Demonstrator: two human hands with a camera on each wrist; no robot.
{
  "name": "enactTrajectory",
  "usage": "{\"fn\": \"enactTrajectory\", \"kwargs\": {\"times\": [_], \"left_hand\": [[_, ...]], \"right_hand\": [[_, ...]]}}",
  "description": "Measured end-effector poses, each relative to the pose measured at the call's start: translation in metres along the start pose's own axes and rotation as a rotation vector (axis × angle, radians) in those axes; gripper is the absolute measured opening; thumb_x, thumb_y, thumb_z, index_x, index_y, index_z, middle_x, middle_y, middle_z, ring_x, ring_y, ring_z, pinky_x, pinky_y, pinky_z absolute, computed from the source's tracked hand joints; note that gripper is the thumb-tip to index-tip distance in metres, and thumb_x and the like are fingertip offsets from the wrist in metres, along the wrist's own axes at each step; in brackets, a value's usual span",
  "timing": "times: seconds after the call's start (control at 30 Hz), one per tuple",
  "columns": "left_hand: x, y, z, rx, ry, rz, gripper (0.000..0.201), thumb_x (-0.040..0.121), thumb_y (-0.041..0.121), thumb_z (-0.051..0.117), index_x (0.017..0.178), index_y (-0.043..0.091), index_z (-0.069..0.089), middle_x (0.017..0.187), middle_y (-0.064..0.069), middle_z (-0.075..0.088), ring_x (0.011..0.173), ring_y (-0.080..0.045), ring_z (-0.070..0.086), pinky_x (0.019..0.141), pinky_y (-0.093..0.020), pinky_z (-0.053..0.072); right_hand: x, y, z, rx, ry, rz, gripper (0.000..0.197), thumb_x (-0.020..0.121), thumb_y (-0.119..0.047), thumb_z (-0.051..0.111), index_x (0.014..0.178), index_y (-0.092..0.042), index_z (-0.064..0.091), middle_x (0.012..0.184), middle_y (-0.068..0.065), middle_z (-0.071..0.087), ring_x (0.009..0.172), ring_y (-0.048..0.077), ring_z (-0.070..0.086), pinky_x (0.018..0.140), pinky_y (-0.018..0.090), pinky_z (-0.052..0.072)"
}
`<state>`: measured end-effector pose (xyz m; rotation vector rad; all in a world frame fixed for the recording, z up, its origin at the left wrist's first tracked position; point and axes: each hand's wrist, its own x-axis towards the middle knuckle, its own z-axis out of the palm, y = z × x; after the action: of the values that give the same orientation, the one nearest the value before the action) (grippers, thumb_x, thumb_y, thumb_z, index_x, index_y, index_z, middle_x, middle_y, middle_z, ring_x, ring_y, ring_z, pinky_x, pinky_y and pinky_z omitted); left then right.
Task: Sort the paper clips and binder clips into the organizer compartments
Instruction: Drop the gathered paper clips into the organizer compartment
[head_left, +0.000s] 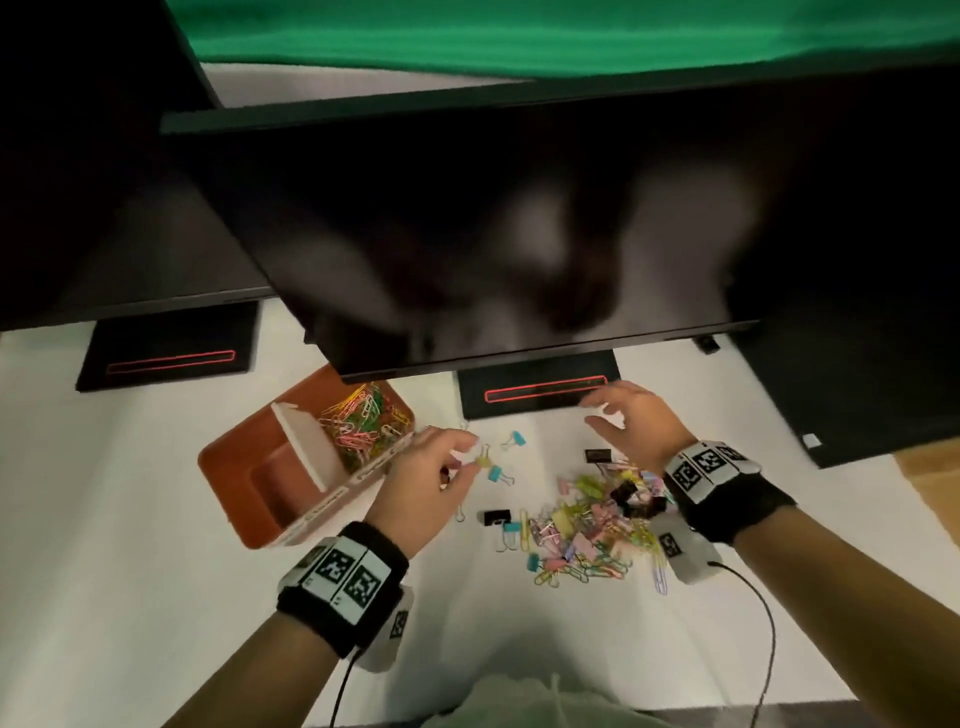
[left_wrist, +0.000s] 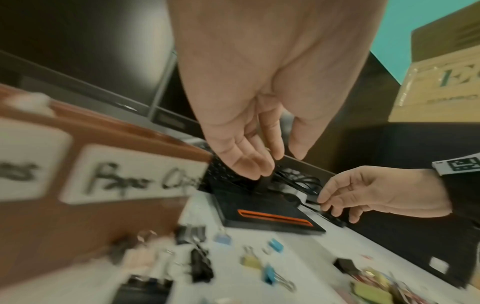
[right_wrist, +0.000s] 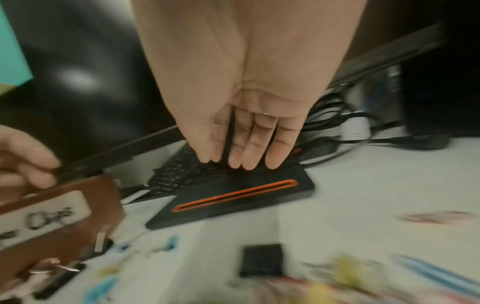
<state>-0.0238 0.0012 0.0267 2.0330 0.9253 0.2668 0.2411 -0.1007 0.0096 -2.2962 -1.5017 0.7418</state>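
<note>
The brown organizer stands left of centre, and its far compartment holds several coloured paper clips. A white label on its wall reads "Paper Clips". My left hand hovers beside the organizer's right corner with relaxed fingers and holds nothing. Just under it on the table lie a yellow binder clip and a blue binder clip. My right hand is raised and open, with straight, empty fingers. A mixed pile of clips lies below it.
A large dark monitor overhangs the table, and its black base with a red slot sits just beyond my right hand. A second base stands at the far left. Cables and a keyboard lie behind. Black binder clips are scattered about.
</note>
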Motion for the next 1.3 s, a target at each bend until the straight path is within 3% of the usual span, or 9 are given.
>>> {"fn": "enactTrajectory", "kwargs": {"times": [0.13, 0.27, 0.43, 0.57, 0.67, 0.83, 0.9, 1.13, 1.3], "left_hand": [[0.021, 0.023, 0.058, 0.035, -0.184, -0.014, 0.039, 0.086, 0.026, 0.061, 0.123, 0.026, 0.050, 0.118, 0.005, 0.050, 0.100, -0.009, 0.056, 0.085, -0.020, 0.045], [0.043, 0.044, 0.110, 0.148, -0.325, 0.029, 0.041, 0.087, 0.028, 0.058, 0.126, 0.032, 0.046, 0.123, 0.005, 0.043, 0.109, -0.014, 0.048, 0.098, -0.029, 0.043], [0.060, 0.056, 0.150, 0.235, -0.423, 0.050, 0.037, 0.085, 0.020, 0.060, 0.119, 0.033, 0.055, 0.115, 0.008, 0.043, 0.107, -0.009, 0.041, 0.097, -0.022, 0.038], [0.069, 0.055, 0.162, 0.238, -0.388, 0.008, 0.029, 0.085, 0.014, 0.062, 0.110, 0.027, 0.061, 0.105, 0.008, 0.043, 0.099, -0.010, 0.047, 0.093, -0.021, 0.044], [0.077, 0.053, 0.158, 0.235, -0.317, -0.016, 0.033, 0.084, 0.009, 0.061, 0.113, 0.023, 0.060, 0.106, 0.010, 0.044, 0.093, -0.008, 0.051, 0.092, -0.017, 0.042], [0.079, 0.049, 0.146, 0.317, -0.145, -0.037, 0.031, 0.083, 0.008, 0.058, 0.109, 0.025, 0.062, 0.112, 0.005, 0.050, 0.098, -0.012, 0.051, 0.093, -0.028, 0.044], [0.078, 0.053, 0.147, 0.389, -0.115, 0.010, 0.028, 0.083, 0.014, 0.059, 0.108, 0.027, 0.062, 0.111, 0.006, 0.051, 0.104, -0.015, 0.047, 0.095, -0.037, 0.040], [0.092, 0.067, 0.172, 0.578, -0.268, 0.068, 0.027, 0.088, 0.022, 0.053, 0.114, 0.029, 0.057, 0.117, 0.009, 0.054, 0.114, -0.017, 0.044, 0.094, -0.034, 0.031], [0.094, 0.066, 0.180, 0.607, -0.294, 0.036, 0.013, 0.087, 0.029, 0.056, 0.099, 0.030, 0.061, 0.104, 0.009, 0.060, 0.106, -0.016, 0.048, 0.091, -0.033, 0.031]], "right_hand": [[-0.021, 0.073, -0.014, -0.063, 0.054, 0.174, 0.036, 0.087, -0.016, 0.061, 0.123, -0.017, 0.058, 0.129, 0.008, 0.055, 0.121, 0.026, 0.052, 0.108, 0.037, 0.036], [-0.027, 0.114, -0.020, -0.078, -0.047, 0.239, 0.041, 0.089, -0.013, 0.057, 0.129, -0.018, 0.053, 0.142, 0.007, 0.045, 0.132, 0.023, 0.042, 0.112, 0.031, 0.029], [-0.026, 0.134, -0.017, -0.075, -0.123, 0.169, 0.037, 0.085, -0.015, 0.060, 0.121, -0.022, 0.060, 0.137, 0.005, 0.044, 0.125, 0.024, 0.045, 0.109, 0.031, 0.032], [-0.027, 0.136, -0.010, 0.005, -0.109, 0.111, 0.021, 0.085, -0.013, 0.063, 0.105, -0.014, 0.069, 0.119, 0.004, 0.054, 0.106, 0.020, 0.054, 0.095, 0.023, 0.038], [-0.028, 0.135, -0.007, 0.062, -0.090, 0.077, 0.012, 0.086, -0.011, 0.062, 0.094, -0.009, 0.071, 0.104, 0.007, 0.064, 0.094, 0.022, 0.061, 0.089, 0.032, 0.048], [-0.024, 0.140, -0.008, 0.112, -0.123, 0.131, 0.016, 0.086, -0.014, 0.063, 0.102, -0.013, 0.067, 0.102, 0.005, 0.066, 0.085, 0.014, 0.059, 0.076, 0.019, 0.045], [-0.025, 0.143, -0.007, 0.125, -0.126, 0.145, 0.015, 0.086, -0.014, 0.063, 0.100, -0.013, 0.068, 0.102, 0.005, 0.067, 0.086, 0.015, 0.061, 0.076, 0.019, 0.046], [-0.034, 0.135, 0.000, 0.170, -0.141, 0.120, 0.016, 0.085, -0.022, 0.067, 0.099, -0.014, 0.067, 0.099, 0.004, 0.065, 0.081, 0.012, 0.055, 0.072, 0.022, 0.044], [-0.032, 0.129, 0.002, 0.111, -0.159, 0.101, 0.015, 0.084, -0.022, 0.066, 0.098, -0.015, 0.069, 0.104, 0.005, 0.061, 0.093, 0.021, 0.061, 0.085, 0.033, 0.050]]}}
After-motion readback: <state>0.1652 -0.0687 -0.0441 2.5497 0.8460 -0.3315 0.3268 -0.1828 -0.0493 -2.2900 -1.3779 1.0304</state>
